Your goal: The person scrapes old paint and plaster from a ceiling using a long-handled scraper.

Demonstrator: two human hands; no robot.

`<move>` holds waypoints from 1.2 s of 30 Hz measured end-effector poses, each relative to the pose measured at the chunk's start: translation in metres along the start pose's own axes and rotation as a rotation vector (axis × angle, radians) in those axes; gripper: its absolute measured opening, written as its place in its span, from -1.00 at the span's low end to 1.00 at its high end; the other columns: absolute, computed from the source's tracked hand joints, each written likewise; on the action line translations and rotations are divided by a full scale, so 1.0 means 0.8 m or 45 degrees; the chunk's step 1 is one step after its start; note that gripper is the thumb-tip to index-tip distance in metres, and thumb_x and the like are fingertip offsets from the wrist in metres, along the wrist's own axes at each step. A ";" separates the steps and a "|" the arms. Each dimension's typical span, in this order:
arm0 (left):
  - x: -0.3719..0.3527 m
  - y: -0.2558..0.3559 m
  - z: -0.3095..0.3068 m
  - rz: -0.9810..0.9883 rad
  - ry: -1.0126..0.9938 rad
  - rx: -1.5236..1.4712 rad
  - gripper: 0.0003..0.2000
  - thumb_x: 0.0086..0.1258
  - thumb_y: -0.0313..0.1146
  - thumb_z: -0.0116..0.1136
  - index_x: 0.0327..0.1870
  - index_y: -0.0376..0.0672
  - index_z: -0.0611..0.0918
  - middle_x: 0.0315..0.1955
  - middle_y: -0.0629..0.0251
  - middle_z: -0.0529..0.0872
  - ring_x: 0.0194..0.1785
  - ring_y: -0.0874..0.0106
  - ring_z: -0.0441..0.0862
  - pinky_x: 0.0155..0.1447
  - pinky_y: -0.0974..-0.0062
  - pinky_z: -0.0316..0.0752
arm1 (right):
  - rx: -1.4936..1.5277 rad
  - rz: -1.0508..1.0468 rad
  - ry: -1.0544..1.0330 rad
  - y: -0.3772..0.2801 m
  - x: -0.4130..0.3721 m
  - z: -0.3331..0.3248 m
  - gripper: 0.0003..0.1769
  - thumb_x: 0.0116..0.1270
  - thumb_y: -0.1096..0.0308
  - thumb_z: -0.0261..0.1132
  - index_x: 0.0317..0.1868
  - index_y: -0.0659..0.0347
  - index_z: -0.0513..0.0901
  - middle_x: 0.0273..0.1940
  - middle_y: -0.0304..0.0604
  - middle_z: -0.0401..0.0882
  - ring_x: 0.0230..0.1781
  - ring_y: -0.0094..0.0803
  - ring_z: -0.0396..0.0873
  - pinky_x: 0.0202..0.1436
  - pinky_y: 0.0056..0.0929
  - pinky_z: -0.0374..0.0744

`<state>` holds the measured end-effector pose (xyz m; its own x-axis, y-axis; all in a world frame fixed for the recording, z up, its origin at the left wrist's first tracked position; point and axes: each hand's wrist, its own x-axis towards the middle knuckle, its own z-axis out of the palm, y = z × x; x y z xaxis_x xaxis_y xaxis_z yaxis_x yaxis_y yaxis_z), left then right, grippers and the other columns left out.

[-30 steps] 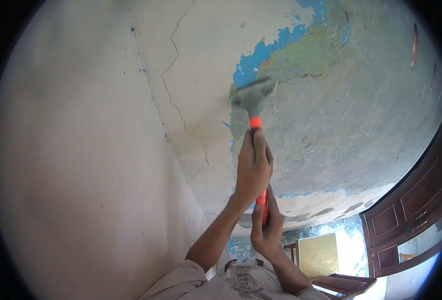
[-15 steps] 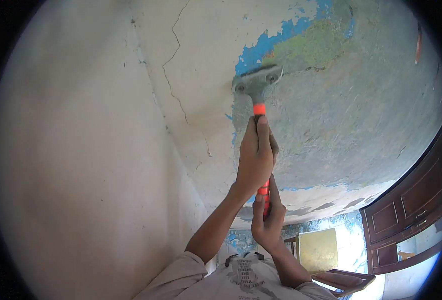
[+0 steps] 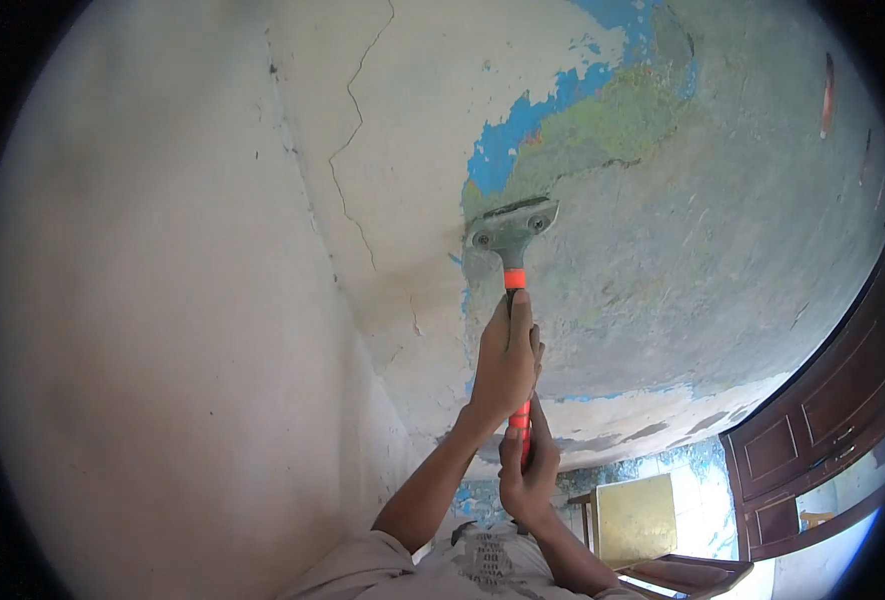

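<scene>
A scraper [image 3: 512, 232] with a wide grey head and a red and black handle lies against the wall surface [image 3: 642, 260], just below a strip of blue paint [image 3: 532, 128] and a yellow-green patch [image 3: 602, 125]. My left hand [image 3: 507, 360] is wrapped round the upper handle, near the head. Lower down, my right hand [image 3: 529, 475] grips the end of the same handle. Cream paint [image 3: 412, 130] with a long crack borders the bared grey area on the left.
A plain pale wall [image 3: 162, 300] fills the left side. Dark wooden cabinets [image 3: 812, 420] stand at the lower right. Near the bottom are a yellowish panel [image 3: 635, 520] and a wooden frame [image 3: 692, 573].
The scraper and both hands have moved down in the view, towards my body. Its head now sits farther below the blue paint. Both hands keep their hold.
</scene>
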<state>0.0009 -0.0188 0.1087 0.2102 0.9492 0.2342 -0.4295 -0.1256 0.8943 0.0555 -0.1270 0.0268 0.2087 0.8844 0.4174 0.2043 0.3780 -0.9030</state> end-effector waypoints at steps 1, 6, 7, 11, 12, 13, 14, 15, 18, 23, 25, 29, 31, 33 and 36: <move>-0.002 0.002 -0.001 -0.035 -0.010 -0.009 -0.62 0.72 0.02 -0.19 -0.28 -0.05 0.36 -0.64 0.54 0.27 -0.71 0.70 0.18 -0.66 0.64 0.16 | -0.011 0.010 -0.006 -0.007 0.003 -0.001 -0.38 0.60 0.34 0.07 0.52 0.55 0.23 -0.26 0.01 0.71 -0.43 -0.58 0.50 -0.37 -0.50 0.51; 0.004 0.026 0.009 0.022 0.014 0.060 -0.53 0.69 0.17 -0.22 -0.34 -0.03 0.28 -0.75 0.52 0.18 -0.81 0.63 0.13 -0.78 0.60 0.09 | 0.034 0.113 -0.042 -0.037 0.005 -0.006 -0.38 0.60 0.34 0.09 0.52 0.55 0.23 -0.24 0.00 0.72 -0.41 -0.60 0.49 -0.36 -0.54 0.48; 0.003 0.019 0.006 0.023 0.027 0.087 -0.53 0.69 0.17 -0.22 -0.34 -0.03 0.28 -0.75 0.52 0.19 -0.80 0.63 0.13 -0.78 0.60 0.08 | 0.038 0.114 -0.033 -0.025 0.001 -0.003 -0.38 0.60 0.34 0.09 0.52 0.54 0.24 -0.25 -0.01 0.71 -0.42 -0.61 0.48 -0.37 -0.55 0.47; -0.004 -0.006 0.000 0.016 0.036 0.083 -0.53 0.69 0.17 -0.22 -0.34 -0.03 0.28 -0.75 0.52 0.20 -0.80 0.64 0.13 -0.78 0.60 0.09 | 0.025 0.011 0.009 0.006 -0.008 0.002 -0.38 0.61 0.31 0.11 0.53 0.50 0.25 -0.32 -0.09 0.66 -0.44 -0.63 0.44 -0.41 -0.56 0.42; -0.002 0.001 0.000 0.010 0.027 0.063 -0.56 0.70 0.12 -0.20 -0.32 -0.05 0.31 -0.73 0.54 0.22 -0.79 0.66 0.14 -0.75 0.60 0.11 | 0.030 0.006 0.011 0.005 -0.005 0.003 -0.38 0.61 0.31 0.12 0.53 0.49 0.25 -0.33 -0.10 0.65 -0.44 -0.63 0.43 -0.41 -0.56 0.42; 0.000 0.013 0.002 -0.002 0.018 0.040 -0.59 0.71 0.07 -0.19 -0.30 -0.06 0.34 -0.71 0.55 0.24 -0.77 0.67 0.15 -0.72 0.60 0.13 | 0.038 0.045 -0.004 -0.007 0.000 -0.001 -0.37 0.61 0.30 0.11 0.54 0.48 0.24 -0.33 -0.11 0.64 -0.44 -0.63 0.44 -0.41 -0.55 0.43; 0.003 0.021 0.005 -0.018 0.012 0.013 -0.62 0.73 0.02 -0.18 -0.28 -0.07 0.37 -0.69 0.56 0.25 -0.75 0.69 0.16 -0.70 0.60 0.15 | 0.044 0.089 -0.022 -0.016 0.006 -0.005 -0.37 0.62 0.29 0.11 0.54 0.48 0.24 -0.33 -0.12 0.64 -0.44 -0.62 0.44 -0.40 -0.55 0.44; 0.008 0.024 0.007 0.015 -0.010 -0.002 -0.62 0.73 0.02 -0.19 -0.27 -0.07 0.37 -0.70 0.55 0.26 -0.76 0.68 0.16 -0.70 0.60 0.14 | 0.064 0.073 -0.023 -0.021 0.012 -0.006 -0.36 0.62 0.28 0.11 0.54 0.47 0.23 -0.35 -0.14 0.62 -0.45 -0.63 0.44 -0.41 -0.55 0.44; 0.012 0.022 0.005 0.048 -0.051 -0.057 -0.62 0.73 0.03 -0.22 -0.23 -0.08 0.38 -0.70 0.54 0.28 -0.77 0.67 0.16 -0.71 0.60 0.13 | 0.142 0.088 -0.055 -0.024 0.018 -0.009 -0.35 0.63 0.25 0.10 0.55 0.47 0.21 -0.42 -0.22 0.57 -0.48 -0.65 0.42 -0.42 -0.56 0.42; -0.019 -0.026 -0.008 -0.006 -0.032 -0.061 -0.63 0.75 0.00 -0.27 -0.15 -0.12 0.41 -0.69 0.54 0.31 -0.76 0.68 0.18 -0.67 0.63 0.14 | 0.340 0.247 -0.121 0.011 -0.003 -0.010 -0.34 0.65 0.25 0.08 0.59 0.40 0.16 -0.52 -0.34 0.48 -0.58 -0.69 0.38 -0.52 -0.60 0.38; -0.018 -0.020 -0.004 0.002 0.003 0.005 -0.63 0.75 -0.01 -0.28 -0.13 -0.14 0.41 -0.67 0.54 0.31 -0.75 0.69 0.18 -0.67 0.64 0.13 | 0.425 0.283 -0.133 0.012 -0.006 -0.011 -0.35 0.65 0.27 0.08 0.60 0.38 0.14 -0.48 -0.33 0.51 -0.61 -0.71 0.39 -0.55 -0.63 0.38; -0.008 -0.002 0.010 0.037 0.005 0.009 -0.63 0.76 -0.03 -0.28 -0.11 -0.17 0.41 -0.66 0.54 0.30 -0.74 0.71 0.17 -0.68 0.65 0.12 | 0.386 0.318 -0.138 -0.007 0.013 -0.023 -0.37 0.63 0.31 0.12 0.55 0.41 0.14 -0.39 -0.23 0.56 -0.60 -0.71 0.42 -0.57 -0.63 0.39; -0.004 0.000 0.013 0.047 -0.006 -0.006 -0.62 0.76 -0.03 -0.28 -0.11 -0.18 0.41 -0.66 0.54 0.30 -0.74 0.71 0.17 -0.69 0.65 0.12 | 0.431 0.300 -0.139 -0.003 0.014 -0.024 -0.39 0.63 0.32 0.12 0.52 0.40 0.15 -0.40 -0.21 0.56 -0.60 -0.69 0.42 -0.57 -0.63 0.39; -0.006 -0.008 0.011 0.042 -0.022 -0.011 -0.62 0.76 -0.02 -0.28 -0.11 -0.18 0.41 -0.66 0.55 0.29 -0.74 0.71 0.16 -0.69 0.65 0.12 | 0.430 0.278 -0.108 0.006 0.010 -0.024 -0.44 0.63 0.29 0.11 0.47 0.39 0.18 -0.45 -0.24 0.53 -0.64 -0.68 0.40 -0.60 -0.63 0.35; -0.013 -0.028 0.011 -0.017 -0.012 -0.077 -0.62 0.75 -0.01 -0.28 -0.11 -0.17 0.41 -0.65 0.55 0.29 -0.74 0.71 0.15 -0.69 0.66 0.11 | 0.335 0.224 -0.065 0.017 0.001 -0.020 -0.50 0.66 0.23 0.07 0.39 0.37 0.22 -0.55 -0.29 0.47 -0.71 -0.68 0.33 -0.64 -0.64 0.27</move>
<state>0.0161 -0.0282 0.0899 0.2241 0.9480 0.2262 -0.4789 -0.0950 0.8727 0.0735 -0.1258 0.0162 0.1696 0.9526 0.2528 -0.0862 0.2698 -0.9590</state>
